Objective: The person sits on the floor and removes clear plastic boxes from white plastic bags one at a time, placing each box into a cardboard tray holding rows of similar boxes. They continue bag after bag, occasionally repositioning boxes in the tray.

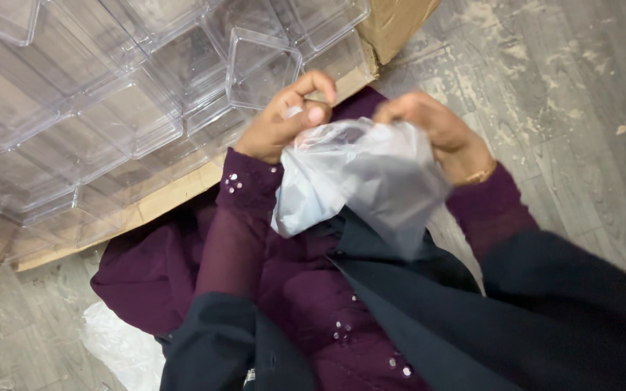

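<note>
Nearest me I see dark sleeves over a purple garment with small sequins. Above it, my left hand is pinched shut on the upper edge of a thin clear plastic bag, thumb pressed against fingers. My right hand is clenched on the bag's other edge, and the bag hangs between them over my lap. Beyond, an open brown cardboard carton holds rows of clear square plastic boxes on the grey floor.
</note>
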